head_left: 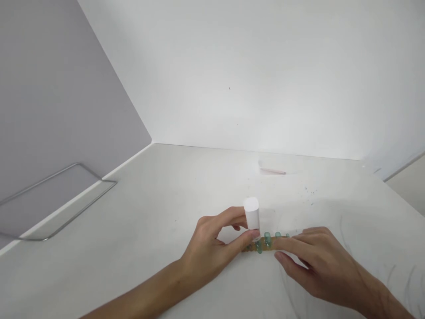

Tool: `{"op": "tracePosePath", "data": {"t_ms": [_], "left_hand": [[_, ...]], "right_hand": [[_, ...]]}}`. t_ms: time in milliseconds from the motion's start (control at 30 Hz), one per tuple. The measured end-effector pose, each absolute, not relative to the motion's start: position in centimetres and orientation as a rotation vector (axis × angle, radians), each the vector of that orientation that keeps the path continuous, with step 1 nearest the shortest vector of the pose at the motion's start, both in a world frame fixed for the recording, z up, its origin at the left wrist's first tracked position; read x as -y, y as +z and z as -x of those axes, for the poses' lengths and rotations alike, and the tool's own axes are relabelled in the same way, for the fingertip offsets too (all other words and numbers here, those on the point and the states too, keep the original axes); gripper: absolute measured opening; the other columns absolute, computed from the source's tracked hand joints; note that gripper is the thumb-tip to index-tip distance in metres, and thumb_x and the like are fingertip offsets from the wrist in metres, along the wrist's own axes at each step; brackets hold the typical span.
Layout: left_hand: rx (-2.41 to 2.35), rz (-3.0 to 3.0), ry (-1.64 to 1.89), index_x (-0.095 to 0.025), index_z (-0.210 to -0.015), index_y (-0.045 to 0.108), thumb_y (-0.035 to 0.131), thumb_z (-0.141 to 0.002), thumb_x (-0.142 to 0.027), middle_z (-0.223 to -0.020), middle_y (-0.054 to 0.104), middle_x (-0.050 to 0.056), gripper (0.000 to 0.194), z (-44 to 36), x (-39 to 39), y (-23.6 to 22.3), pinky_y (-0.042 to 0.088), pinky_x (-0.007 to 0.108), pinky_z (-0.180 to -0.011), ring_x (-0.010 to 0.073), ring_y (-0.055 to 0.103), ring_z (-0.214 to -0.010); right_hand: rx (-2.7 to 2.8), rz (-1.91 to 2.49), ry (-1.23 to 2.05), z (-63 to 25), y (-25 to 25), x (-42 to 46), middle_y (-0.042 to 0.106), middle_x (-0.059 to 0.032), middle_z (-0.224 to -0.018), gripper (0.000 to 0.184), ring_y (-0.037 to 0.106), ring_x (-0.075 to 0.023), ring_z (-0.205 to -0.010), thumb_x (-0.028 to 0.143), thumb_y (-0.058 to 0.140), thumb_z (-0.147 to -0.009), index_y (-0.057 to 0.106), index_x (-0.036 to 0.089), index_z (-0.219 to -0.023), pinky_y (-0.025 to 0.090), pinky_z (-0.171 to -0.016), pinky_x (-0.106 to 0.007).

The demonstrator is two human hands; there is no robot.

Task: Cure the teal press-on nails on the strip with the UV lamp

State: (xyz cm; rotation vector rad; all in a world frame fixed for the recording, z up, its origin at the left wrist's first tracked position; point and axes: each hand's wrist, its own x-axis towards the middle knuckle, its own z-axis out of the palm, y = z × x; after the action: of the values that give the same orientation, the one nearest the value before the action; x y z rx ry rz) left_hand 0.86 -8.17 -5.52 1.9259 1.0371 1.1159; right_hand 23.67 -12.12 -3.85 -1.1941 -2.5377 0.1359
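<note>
My left hand [215,241] is closed around a small white tube [252,215] with rounded corners, held nearly upright between thumb and fingers. Its lower end meets a brown strip [271,243] lying on the table, set with translucent green pieces [267,239] that stick out past its edges. From the other side, my right hand [315,261] grips the strip, index finger on top and thumb at the near edge. The fingers hide the strip's right part, and the left thumb covers some of its left end.
On the white table [139,208], a thin pink stick-like tool [272,171] lies near the back wall [215,79]. Small specks [308,190] are scattered right of centre. A bent metal wire frame [79,212] stands at the left by a grey panel [59,97].
</note>
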Motion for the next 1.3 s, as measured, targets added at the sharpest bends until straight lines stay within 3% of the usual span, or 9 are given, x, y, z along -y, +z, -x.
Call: {"op": "tracePosePath", "data": {"t_ms": [167, 400, 633, 933, 1167, 1300], "left_hand": [[-0.919, -1.842, 1.120, -0.024, -0.100, 0.071, 0.067, -0.086, -0.017, -0.080, 0.075, -0.002, 0.016, -0.87, 8.23, -5.34, 0.051, 0.015, -0.045, 0.0125, 0.067, -0.064], [-0.862, -1.789, 1.106, -0.026, -0.103, 0.071, 0.070, -0.086, -0.016, -0.078, 0.074, -0.003, 0.020, -0.91, 8.36, -5.68, 0.054, 0.016, -0.048, 0.0129, 0.069, -0.065], [-0.924, -1.819, 1.123, -0.026, -0.097, 0.072, 0.073, -0.083, -0.018, -0.078, 0.074, -0.004, 0.017, -0.91, 8.28, -5.71, 0.050, 0.013, -0.044, 0.0124, 0.068, -0.066], [-1.049, -1.960, 1.204, -0.026, -0.093, 0.071, 0.070, -0.077, -0.014, -0.074, 0.070, -0.003, 0.019, -0.82, 8.13, -5.75, 0.030, 0.011, -0.032, 0.0117, 0.062, -0.065], [-0.974, -2.026, 1.316, -0.023, -0.086, 0.067, 0.066, -0.075, -0.008, -0.068, 0.066, -0.007, 0.019, -0.96, 7.86, -5.43, 0.045, 0.015, -0.052, 0.0081, 0.055, -0.060], [-0.960, -2.047, 1.342, -0.022, -0.084, 0.066, 0.066, -0.075, -0.007, -0.070, 0.066, -0.008, 0.018, -1.03, 7.78, -5.42, 0.044, 0.015, -0.054, 0.0065, 0.054, -0.059]], "right_hand": [[2.531, 1.174, 0.142, -23.71, -3.89, 12.01, 0.051, 0.0062, -0.048, 0.026, 0.044, -0.0087, -0.043, 0.023, 0.044, -0.098, 0.065, 0.019, -0.085, 0.033, -0.053, -0.023], [2.537, 1.172, 0.159, -23.68, -3.85, 12.08, 0.057, 0.0053, -0.051, 0.026, 0.049, -0.0088, -0.045, 0.023, 0.043, -0.099, 0.066, 0.019, -0.087, 0.035, -0.054, -0.024], [2.524, 1.183, 0.174, -23.67, -3.92, 12.10, 0.055, 0.0063, -0.051, 0.024, 0.046, -0.0084, -0.045, 0.023, 0.044, -0.098, 0.063, 0.020, -0.084, 0.033, -0.055, -0.024], [2.520, 1.186, 0.150, -23.79, -3.87, 12.18, 0.048, 0.0074, -0.049, 0.025, 0.042, -0.0085, -0.044, 0.023, 0.045, -0.098, 0.059, 0.020, -0.078, 0.030, -0.054, -0.024], [2.522, 1.166, 0.126, -23.79, -3.86, 12.16, 0.044, 0.0076, -0.048, 0.025, 0.038, -0.0086, -0.043, 0.023, 0.045, -0.098, 0.058, 0.020, -0.076, 0.028, -0.052, -0.024], [2.536, 1.177, 0.138, -23.74, -3.81, 12.09, 0.045, 0.0077, -0.048, 0.024, 0.038, -0.0084, -0.043, 0.023, 0.045, -0.098, 0.058, 0.020, -0.077, 0.028, -0.052, -0.024]]}}
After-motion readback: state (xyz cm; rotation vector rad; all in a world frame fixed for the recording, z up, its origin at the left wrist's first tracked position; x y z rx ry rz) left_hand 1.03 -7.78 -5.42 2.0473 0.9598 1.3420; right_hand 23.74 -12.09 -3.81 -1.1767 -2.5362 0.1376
